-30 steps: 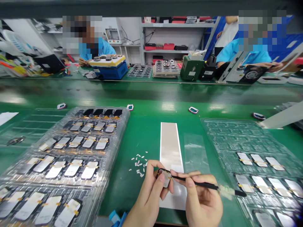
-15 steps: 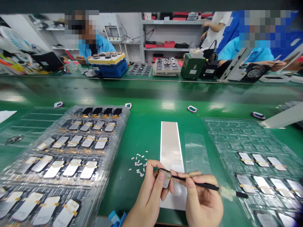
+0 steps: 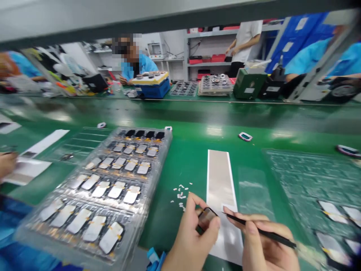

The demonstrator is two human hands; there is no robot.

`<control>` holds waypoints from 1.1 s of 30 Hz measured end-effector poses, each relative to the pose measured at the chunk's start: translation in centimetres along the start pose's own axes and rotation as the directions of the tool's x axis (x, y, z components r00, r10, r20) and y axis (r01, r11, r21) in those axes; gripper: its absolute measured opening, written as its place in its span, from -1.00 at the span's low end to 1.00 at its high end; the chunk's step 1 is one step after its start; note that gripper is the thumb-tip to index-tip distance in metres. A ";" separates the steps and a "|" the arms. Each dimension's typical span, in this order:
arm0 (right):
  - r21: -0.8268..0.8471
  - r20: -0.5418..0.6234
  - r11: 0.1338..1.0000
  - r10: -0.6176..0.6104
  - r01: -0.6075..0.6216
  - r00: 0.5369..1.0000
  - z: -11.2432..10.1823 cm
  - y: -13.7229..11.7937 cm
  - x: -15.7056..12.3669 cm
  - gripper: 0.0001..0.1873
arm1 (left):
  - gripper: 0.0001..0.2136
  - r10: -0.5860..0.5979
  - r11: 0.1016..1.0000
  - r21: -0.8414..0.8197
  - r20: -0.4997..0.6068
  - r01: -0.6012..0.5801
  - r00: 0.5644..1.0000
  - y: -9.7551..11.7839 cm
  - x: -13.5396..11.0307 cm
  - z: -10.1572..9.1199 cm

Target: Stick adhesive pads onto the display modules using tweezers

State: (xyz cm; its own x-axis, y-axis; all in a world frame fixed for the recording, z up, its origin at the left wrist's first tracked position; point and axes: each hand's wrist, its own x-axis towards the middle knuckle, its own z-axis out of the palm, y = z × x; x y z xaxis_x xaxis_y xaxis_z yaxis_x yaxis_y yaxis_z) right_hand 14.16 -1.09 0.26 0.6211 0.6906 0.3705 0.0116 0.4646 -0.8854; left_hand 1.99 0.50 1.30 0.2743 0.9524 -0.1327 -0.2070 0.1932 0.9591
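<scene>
"Left hand [image 3: 194, 237] first: how is it posed?"

"Over the left edge of the strip [image 3: 221, 177], toward its near end, index finger arched, thumb bent across the front. Between them it pinches a small dark-rimmed panel [image 3: 208, 215], tilted."

"And is the panel lying on anything?"

"Gripped in the fingers, it overlaps the strip's left border in this view."

"What about the right hand [image 3: 265, 233]?"

"At the strip's right edge, curled round slim black tweezers [image 3: 278, 237]. Its index finger runs along the shaft, and the thumb presses from the near side. The shaft slants, back end out to the strip's right."

"Does the tip touch the panel?"

"A narrow gap shows. Whether the prongs meet, I can't tell."

"And around them?"

"On the green table [image 3: 191, 162], white scraps [image 3: 180, 196] lie left of the strip; farther left, a loaded tray [image 3: 166, 150]. Right of the strip, clear film [image 3: 254, 188], then a second tray [image 3: 293, 169]."
</scene>
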 end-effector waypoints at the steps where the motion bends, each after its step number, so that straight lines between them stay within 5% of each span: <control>1: -0.007 0.000 1.000 -0.018 0.018 1.000 -0.1 0.2 0.1 -0.86 | -0.53 0.016 1.000 0.023 0.006 -0.016 1.000 0.3 -0.3 -0.1; 5: 0.005 0.003 0.998 -0.063 0.063 0.998 -0.6 0.6 0.8 -0.82 | -0.59 0.053 0.988 0.142 0.004 -0.054 0.999 1.7 -1.6 -1.1; 11: -0.119 -0.098 0.992 0.031 -0.042 0.995 -2.3 -1.0 2.3 -0.80 | -0.70 0.080 0.973 0.221 -0.046 -0.068 0.996 1.4 -2.3 -2.2; 16: -0.251 -0.097 0.945 0.191 -0.210 0.977 -6.0 0.1 3.4 -0.71 | -0.88 0.096 0.865 0.468 0.203 -0.183 0.974 1.1 -2.0 -1.4; 21: -0.294 0.014 0.917 0.286 -0.270 0.958 -7.6 1.0 3.1 -0.70 | -0.76 0.168 0.619 0.575 0.568 -0.535 0.806 0.4 -0.7 1.0; 26: -0.337 0.040 0.891 0.336 -0.304 0.941 -8.1 0.4 2.7 -0.72 | -0.70 0.167 0.447 0.635 0.633 -0.630 0.756 -0.5 0.4 3.0; 33: -0.360 0.058 0.876 0.363 -0.320 0.930 -8.9 0.7 2.2 -0.74 | -0.77 0.139 0.492 0.647 0.603 -0.583 0.786 -1.3 0.7 3.0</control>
State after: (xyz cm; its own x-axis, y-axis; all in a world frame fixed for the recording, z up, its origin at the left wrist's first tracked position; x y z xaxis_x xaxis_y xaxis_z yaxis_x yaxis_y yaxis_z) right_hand 22.49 -4.14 -1.99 0.5362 0.8432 0.0392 0.0936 -0.0133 -0.9955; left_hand 5.28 0.19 0.67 0.7527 0.6333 0.1800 0.3454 -0.6126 0.7110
